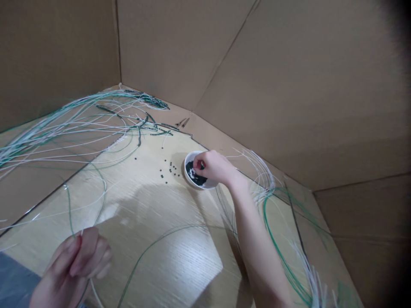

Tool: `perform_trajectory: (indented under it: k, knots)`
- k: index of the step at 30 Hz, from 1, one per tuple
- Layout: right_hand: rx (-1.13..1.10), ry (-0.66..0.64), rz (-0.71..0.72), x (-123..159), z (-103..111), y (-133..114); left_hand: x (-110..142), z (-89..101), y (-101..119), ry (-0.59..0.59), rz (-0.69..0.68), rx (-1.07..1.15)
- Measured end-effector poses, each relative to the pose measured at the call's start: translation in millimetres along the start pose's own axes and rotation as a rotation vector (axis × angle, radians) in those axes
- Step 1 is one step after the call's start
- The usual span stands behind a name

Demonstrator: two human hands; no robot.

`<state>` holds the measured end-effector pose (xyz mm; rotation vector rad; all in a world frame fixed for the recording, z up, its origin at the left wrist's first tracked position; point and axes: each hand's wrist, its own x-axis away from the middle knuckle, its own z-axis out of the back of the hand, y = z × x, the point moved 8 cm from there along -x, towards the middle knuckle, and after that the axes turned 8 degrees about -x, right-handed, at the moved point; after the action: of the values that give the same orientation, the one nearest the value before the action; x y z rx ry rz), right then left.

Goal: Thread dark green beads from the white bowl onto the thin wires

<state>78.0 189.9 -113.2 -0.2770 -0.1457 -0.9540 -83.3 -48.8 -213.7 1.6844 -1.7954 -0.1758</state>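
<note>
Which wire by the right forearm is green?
The long green wire, curving down just right of the forearm; the thin strands fanned out above it are white.

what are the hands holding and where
The left hand pinches a thin white cord near its end; the right hand's fingers are in black beads in a white bowl, grip hidden.

One left hand, one right hand, one bowl (beads uncounted)
</note>
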Motion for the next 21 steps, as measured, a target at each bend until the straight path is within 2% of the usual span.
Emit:
perform_trajectory:
  k: [3,5,9,13,17,19,21]
  knots:
    - [-0.009,0.098,0.040,2,19,-15,0,1.7,0,0.042,0.014,-0.007]
    - [-0.020,0.114,0.107,-3,21,-35,0,0.7,0,0.064,0.018,-0.018]
    - [-0.036,0.028,0.207,-24,-5,-69,2,-5.4,4,0.100,0.011,-0.019]
    - [-0.089,-0.015,0.222,-40,-22,-78,4,-4.4,8,0.185,0.046,-0.022]
    - [-0.243,0.033,0.203,-35,-12,-72,-6,-8.7,9,0.013,0.047,-0.107]
    - [-0.362,0.083,0.191,-20,-5,-70,-12,-12.5,12,-0.069,-0.013,-0.219]
    - [-0.501,0.082,0.182,2,-5,-74,-16,-17.7,19,-0.073,-0.102,-0.374]
